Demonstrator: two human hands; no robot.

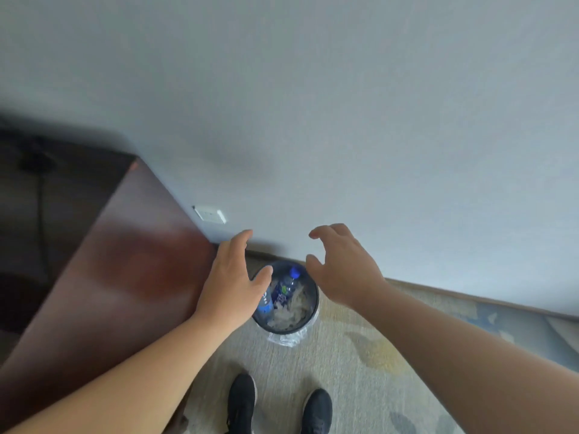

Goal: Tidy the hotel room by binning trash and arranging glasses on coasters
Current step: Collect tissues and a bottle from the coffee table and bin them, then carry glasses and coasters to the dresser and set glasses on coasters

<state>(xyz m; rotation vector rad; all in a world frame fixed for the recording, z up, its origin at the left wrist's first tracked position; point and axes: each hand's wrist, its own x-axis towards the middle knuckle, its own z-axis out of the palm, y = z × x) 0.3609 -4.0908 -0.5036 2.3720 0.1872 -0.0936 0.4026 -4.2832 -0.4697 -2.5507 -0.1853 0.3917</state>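
Head view is showing both hands hovering over the bin (311,311): left hand (232,277) and right hand (341,264) spreading relaxed fingers, holding nothing (two blue bottles (283,291) lying inside with crumpled paper (294,305)).

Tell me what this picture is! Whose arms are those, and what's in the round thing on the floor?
No machine here. A person wears a camera on their head, so you see their own arms from above. The left hand and right hand are open and hold nothing, spread over a round bin on the carpet. Inside lie a blue-capped bottle, a second bottle and pale crumpled rubbish. The black shoes are the person's feet. Dark wooden furniture stands at the left.
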